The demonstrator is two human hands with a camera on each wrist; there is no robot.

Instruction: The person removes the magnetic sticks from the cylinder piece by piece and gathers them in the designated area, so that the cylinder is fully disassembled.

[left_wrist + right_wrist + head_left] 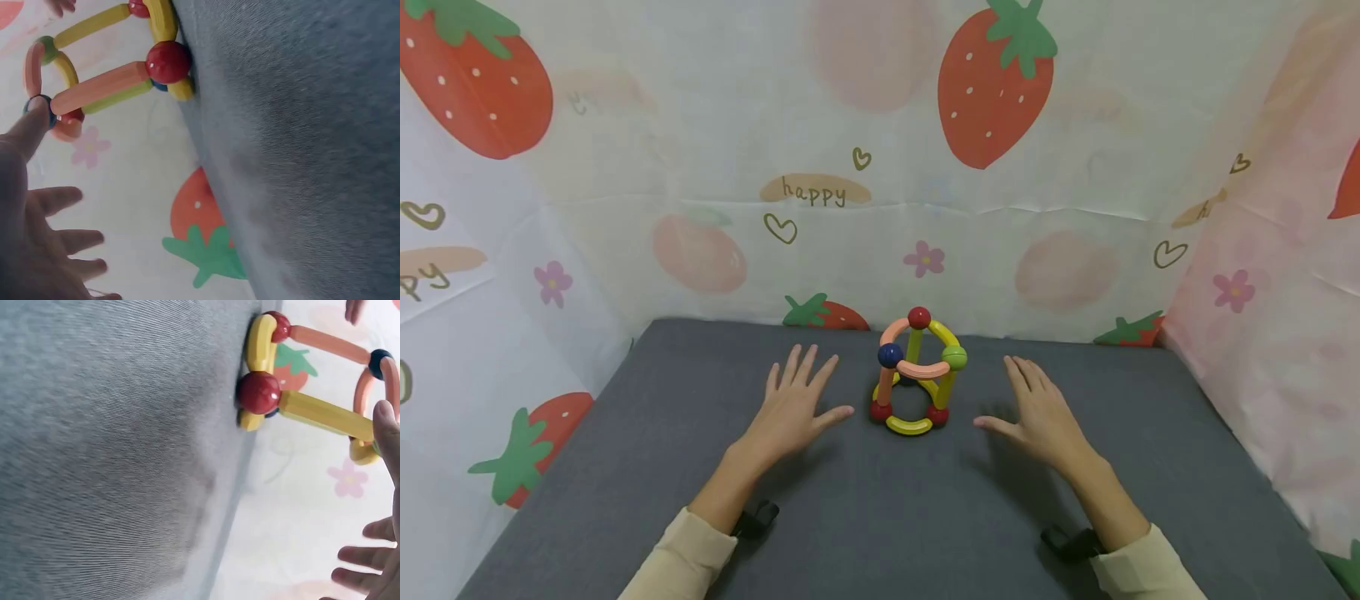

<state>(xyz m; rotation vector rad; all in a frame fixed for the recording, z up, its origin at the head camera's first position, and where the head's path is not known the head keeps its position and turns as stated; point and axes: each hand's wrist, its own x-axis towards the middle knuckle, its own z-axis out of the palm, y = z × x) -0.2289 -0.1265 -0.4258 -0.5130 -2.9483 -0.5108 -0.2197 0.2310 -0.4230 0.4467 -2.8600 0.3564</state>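
The left hand (790, 415) and right hand (1043, 417) are spread, holding nothing. The ball-and-stick toy (922, 370) is looking light (maybe wobbly), its upright sticks (885, 388) inviting grabs.

From the head we look forward and down; closer, sideways-rolled wrist views share the ball-and-rod frame (100, 87).

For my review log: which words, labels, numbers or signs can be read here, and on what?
"happy": tan patch on the back cloth.
"py": left cloth, cut off by the picture's edge.
"h": near the back cloth's right corner; the rest is unreadable.
Faint marks at the back cloth's upper left: too faint to read.
No lettering shows on the ball-and-rod toy.
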